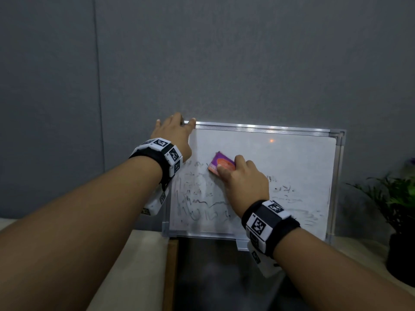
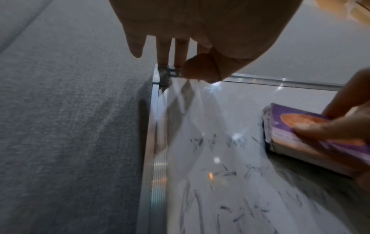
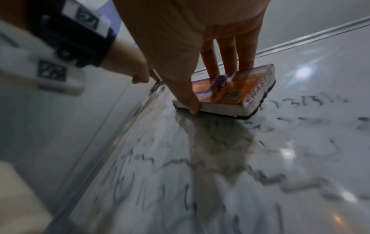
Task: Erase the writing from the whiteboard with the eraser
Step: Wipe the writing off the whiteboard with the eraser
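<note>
A framed whiteboard [image 1: 292, 158] leans upright against the grey wall. Smeared black writing [image 1: 197, 198] covers its lower left, with fainter marks to the right; the upper part is wiped. My right hand [image 1: 242, 176] grips a purple and orange eraser [image 1: 221, 163] and presses it flat on the board left of centre. In the right wrist view the thumb and fingers clamp the eraser [image 3: 230, 93] above the writing [image 3: 200, 174]. My left hand [image 1: 175, 129] holds the board's top left corner, thumb and fingers pinching the frame [image 2: 160, 110] there; the left hand [image 2: 180, 63] is seen from below.
A potted green plant [image 1: 397, 212] stands right of the board. A dark panel [image 1: 224, 277] with a wooden edge lies on the pale tabletop [image 1: 139, 254] before the board. The grey fabric wall [image 1: 202, 63] rises behind.
</note>
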`<state>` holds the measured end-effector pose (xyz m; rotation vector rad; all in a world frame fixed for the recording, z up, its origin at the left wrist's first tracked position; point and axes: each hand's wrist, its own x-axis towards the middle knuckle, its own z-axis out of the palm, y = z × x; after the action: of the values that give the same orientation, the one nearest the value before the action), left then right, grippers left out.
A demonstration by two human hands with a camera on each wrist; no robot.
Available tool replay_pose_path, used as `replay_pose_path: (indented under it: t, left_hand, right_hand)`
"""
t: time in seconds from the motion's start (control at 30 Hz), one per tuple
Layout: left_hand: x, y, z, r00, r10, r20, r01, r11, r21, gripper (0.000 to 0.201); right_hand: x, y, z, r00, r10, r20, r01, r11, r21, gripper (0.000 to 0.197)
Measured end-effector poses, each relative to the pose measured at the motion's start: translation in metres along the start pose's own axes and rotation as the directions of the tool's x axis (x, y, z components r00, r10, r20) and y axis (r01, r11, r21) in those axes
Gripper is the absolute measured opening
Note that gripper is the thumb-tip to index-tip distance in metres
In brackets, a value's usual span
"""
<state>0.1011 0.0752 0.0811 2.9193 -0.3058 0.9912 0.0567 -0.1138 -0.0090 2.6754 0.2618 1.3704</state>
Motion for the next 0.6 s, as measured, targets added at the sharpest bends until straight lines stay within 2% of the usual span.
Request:
replay_pose_path:
  t: [0.1, 0.3, 0.47, 0.6]
  left_hand:
    - [0.0, -0.001, 0.0, 1.0, 0.0, 0.004, 0.0, 1.0, 0.008, 0.085]
    - [0.0, 0.0, 0.0, 1.0, 0.0, 0.011, 0.0, 1.0, 0.008, 0.085]
    - [0.0, 0.0, -0.001, 1.0, 0.0, 0.017, 0.0, 1.0, 0.015, 0.087]
    - [0.0, -0.001, -0.001, 1.0, 0.0, 0.021, 0.0, 1.0, 0.01, 0.087]
  right_hand:
    - [-0.009, 0.01, 0.004, 1.0, -0.024, 0.005, 0.024, 0.999, -0.022, 0.034]
    - [0.009, 0.019, -0.005, 0.998, 0.049, -0.028, -0.05, 0.998, -0.028, 0.033]
    - [0.002, -0.003, 0.002, 1.0, -0.02, 0.001, 0.02, 1.0, -0.014, 0.037]
    - [-0.007, 0.007, 0.004, 0.999, -0.049, -0.001, 0.049, 0.998, -0.037, 0.034]
